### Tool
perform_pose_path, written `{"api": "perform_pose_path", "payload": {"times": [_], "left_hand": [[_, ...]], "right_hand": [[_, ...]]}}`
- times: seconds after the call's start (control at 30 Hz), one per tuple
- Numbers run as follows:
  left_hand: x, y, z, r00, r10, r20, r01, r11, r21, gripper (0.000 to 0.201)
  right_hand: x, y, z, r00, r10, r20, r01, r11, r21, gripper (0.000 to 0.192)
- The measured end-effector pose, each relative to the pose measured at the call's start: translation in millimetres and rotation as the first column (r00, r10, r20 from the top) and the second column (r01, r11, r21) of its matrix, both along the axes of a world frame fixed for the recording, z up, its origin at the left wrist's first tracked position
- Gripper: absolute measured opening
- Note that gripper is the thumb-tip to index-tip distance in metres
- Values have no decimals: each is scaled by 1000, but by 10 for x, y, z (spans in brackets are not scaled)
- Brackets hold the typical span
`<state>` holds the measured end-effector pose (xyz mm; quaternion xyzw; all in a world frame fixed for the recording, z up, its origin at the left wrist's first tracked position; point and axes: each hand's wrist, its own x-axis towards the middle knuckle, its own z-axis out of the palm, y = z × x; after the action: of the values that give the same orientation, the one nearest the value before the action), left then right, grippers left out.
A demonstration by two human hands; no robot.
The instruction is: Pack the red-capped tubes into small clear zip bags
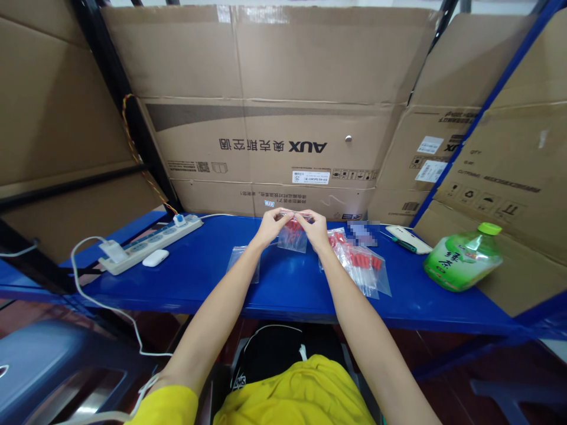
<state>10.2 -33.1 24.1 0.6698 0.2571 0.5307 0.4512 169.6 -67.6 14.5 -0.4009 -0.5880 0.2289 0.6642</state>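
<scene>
Both hands meet over the far middle of the blue table, pinching the top edge of a small clear zip bag (293, 238) with red pieces inside. My left hand (271, 226) has thumb and fingers closed on the bag's left end. At its right end, my right hand (315, 227) grips in the same way. Close to my left forearm lies a flat clear bag (237, 258), partly hidden by the arm. Right of my right hand is a pile of clear bags (361, 265) holding red pieces. What exactly the red pieces are is too small to tell.
A white power strip (153, 242) with a plugged-in charger stands at the left, a white case (155, 258) beside it. At the right are a green-capped bottle (463, 260), a pale flat object (410, 239) and a green pen-like item (404, 244). Cardboard panels (266, 71) wall the back.
</scene>
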Motion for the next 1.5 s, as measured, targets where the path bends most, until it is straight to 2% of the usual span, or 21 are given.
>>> {"api": "perform_pose_path", "payload": {"times": [0.1,0.3,0.5,0.67,0.93,1.1,1.33,1.43,1.5], "left_hand": [[-6,8,-14,1000,0,-3,0,1000,17,42],[-17,27,-19,1000,1,-17,-1,1000,9,45],[-49,84,-37,996,75,49,-71,995,-72,47],[-76,104,-34,995,69,75,-60,992,-115,47],[-112,136,-33,986,84,143,-55,980,-193,47],[-106,161,-57,989,117,96,-100,981,-165,49],[-115,217,-74,977,211,12,-210,976,-53,51],[-100,204,-61,979,202,-14,-203,979,-35,52],[-82,168,-48,987,151,-56,-153,988,-21,53]], "right_hand": [[-13,-7,4,999,28,-25,-28,1000,-2,35],[-4,12,-1,1000,6,-13,-6,1000,-16,37],[24,54,-27,998,2,-65,-5,999,-53,39],[42,49,-42,997,26,-74,-28,999,-30,40],[63,61,-64,991,-14,-135,4,997,-71,45],[70,53,-61,983,-50,-177,39,997,-66,44],[71,6,0,990,-116,-85,106,988,-116,49],[119,-65,61,991,-118,-65,105,978,-179,49],[197,-167,117,993,-108,-38,98,976,-194,47]]}}
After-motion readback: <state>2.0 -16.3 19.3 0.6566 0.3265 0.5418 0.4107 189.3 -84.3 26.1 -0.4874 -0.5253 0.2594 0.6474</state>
